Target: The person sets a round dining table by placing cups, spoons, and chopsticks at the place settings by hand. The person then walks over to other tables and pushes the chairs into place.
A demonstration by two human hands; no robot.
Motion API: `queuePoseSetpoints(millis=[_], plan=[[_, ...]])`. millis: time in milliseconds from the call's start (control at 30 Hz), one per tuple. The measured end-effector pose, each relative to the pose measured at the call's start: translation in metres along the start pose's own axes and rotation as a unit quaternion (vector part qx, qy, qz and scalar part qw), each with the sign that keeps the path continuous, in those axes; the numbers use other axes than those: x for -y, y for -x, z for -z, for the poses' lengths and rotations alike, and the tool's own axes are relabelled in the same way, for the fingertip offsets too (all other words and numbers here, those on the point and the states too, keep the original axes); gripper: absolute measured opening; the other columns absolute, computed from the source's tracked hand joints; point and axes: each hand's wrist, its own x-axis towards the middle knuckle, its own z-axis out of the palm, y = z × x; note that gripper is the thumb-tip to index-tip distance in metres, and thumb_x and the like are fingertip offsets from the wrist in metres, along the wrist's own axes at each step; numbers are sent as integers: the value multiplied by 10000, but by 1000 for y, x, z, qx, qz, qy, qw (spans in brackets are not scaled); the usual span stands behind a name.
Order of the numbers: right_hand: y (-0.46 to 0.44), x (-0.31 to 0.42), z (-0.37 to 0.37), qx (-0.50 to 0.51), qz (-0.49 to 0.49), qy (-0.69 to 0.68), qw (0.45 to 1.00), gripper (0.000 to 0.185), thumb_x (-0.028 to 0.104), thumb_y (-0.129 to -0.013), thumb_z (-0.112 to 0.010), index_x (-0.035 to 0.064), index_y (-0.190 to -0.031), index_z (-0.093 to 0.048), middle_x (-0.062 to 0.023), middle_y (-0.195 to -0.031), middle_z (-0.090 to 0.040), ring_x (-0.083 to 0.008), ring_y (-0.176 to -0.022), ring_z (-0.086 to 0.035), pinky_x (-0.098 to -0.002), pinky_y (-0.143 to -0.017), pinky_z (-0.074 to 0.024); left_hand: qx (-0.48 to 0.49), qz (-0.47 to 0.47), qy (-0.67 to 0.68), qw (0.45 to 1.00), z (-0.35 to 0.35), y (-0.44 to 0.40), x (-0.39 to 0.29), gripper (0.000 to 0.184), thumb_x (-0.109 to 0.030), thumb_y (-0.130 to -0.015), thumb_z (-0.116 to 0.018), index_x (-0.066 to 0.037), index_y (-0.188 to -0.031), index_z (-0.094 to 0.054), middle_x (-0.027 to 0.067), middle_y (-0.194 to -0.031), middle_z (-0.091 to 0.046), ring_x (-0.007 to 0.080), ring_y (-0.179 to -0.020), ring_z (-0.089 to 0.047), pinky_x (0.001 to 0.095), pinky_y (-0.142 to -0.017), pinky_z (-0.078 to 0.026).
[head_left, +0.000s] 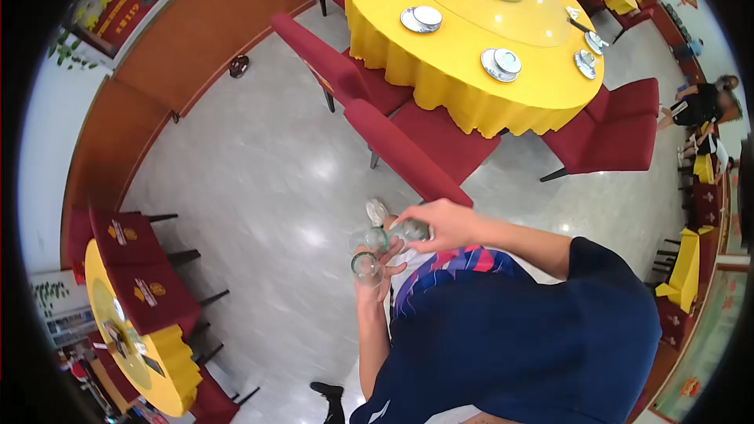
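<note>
Several small clear drinking glasses are gathered in my two hands in front of my body. My left hand (377,279) is curled under and around some of them, palm turned up. One glass (367,267) stands at its palm, and another glass (375,238) sits by its fingertips. From the other side, my right hand (444,225) grips a glass (415,229) between thumb and fingers, close to the others. The glasses overlap and are see-through, so I cannot tell exactly which ones touch.
Ahead is a round table (448,71) with a yellow cloth, bearing plates with bowls (426,17). Red chairs (416,149) stand between me and it. Another yellow-covered table (177,361) with red chairs (149,283) is at left. People (699,106) are far right. Grey floor (259,188) lies around.
</note>
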Motion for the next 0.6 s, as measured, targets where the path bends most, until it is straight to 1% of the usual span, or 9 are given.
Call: queuePoseSetpoints(millis=[67, 100, 133, 233, 267, 367, 433, 467, 600], plan=[[-2, 5, 10, -80, 5, -32, 996, 376, 290, -780, -708, 68, -1063, -597, -129, -867, -659, -230, -725, -671, -339, -667, -522, -25, -18, -61, 998, -3, 16, -21, 273, -345, -881, -675, -126, -941, -524, 252, -1147, -606, 448, -1044, -620, 544, -757, -586], [-30, 4, -36, -121, -84, -142, 979, 359, 280, -782, -698, 61, -1048, -597, -127, -881, -650, -223, -705, -647, -334, -657, -519, -144, 65, -82, 984, 17, 82, -75, 273, -345, -881, -675, -126, -941, -524, 252, -1147, -606, 448, -1044, -620, 544, -757, -586], [-63, -27, -28, -236, -42, -88, 967, 338, 278, -794, -682, 57, -1035, -597, -120, -815, -637, -205, -675, -623, -328, -634, -511, -171, 73, -91, 978, 34, 78, -93, 259, -331, -890, -665, -122, -931, -518, 256, -1133, -609, 449, -1025, -626, 537, -782, -580], [-166, -132, 31, -279, -262, -4, 924, 504, 444, -780, -723, 42, -1073, -640, -119, -728, -632, -172, -672, -621, -322, -619, -501, -218, 106, -123, 962, 69, 34, -158, 237, -300, -916, -630, -99, -919, -504, 264, -1115, -615, 444, -1004, -635, 502, -840, -566], [-196, -184, 46, -345, -218, 11, 913, 520, 443, -782, -744, 37, -1090, -639, -54, -629, -576, -115, -570, -519, -277, -537, -436, -245, 126, -136, 952, 73, 14, -174, 242, -304, -921, -620, -94, -914, -498, 266, -1111, -617, 441, -997, -637, 497, -846, -561], [-275, -324, 101, -362, -348, 10, 865, 619, 471, -774, -744, -22, -1126, -620, -116, -698, -660, -163, -525, -657, -298, -510, -541, -282, 146, -140, 938, 65, -40, -232, 262, -315, -937, -590, -62, -981, -536, 265, -1096, -625, 407, -983, -646, 469, -864, -550], [-309, -401, 115, -377, -403, -23, 834, 609, 436, -762, -750, -35, -1122, -613, -125, -722, -674, -178, -532, -666, -314, -518, -569, -302, 142, -143, 932, 64, -73, -275, 397, -384, -937, -586, -19, -1092, -566, 259, -1096, -629, 373, -987, -647, 451, -891, -537], [-321, -424, 125, -345, -461, -33, 817, 590, 411, -759, -747, -48, -1103, -611, -138, -740, -678, -198, -553, -676, -315, -525, -581, -262, 119, -177, 941, 67, -87, -294, 540, -464, -921, -586, 19, -1163, -565, 242, -1093, -637, 350, -1009, -644, 434, -906, -529], [-359, -470, 126, -291, -593, -65, 748, 519, 327, -754, -735, -78, -1047, -592, -180, -810, -681, -253, -593, -687, -326, -526, -594, -266, 57, -154, 950, 98, -138, -375, 519, -449, -925, -587, -34, -1230, -534, 176, -1169, -623, 302, -1052, -629, 407, -917, -530]])
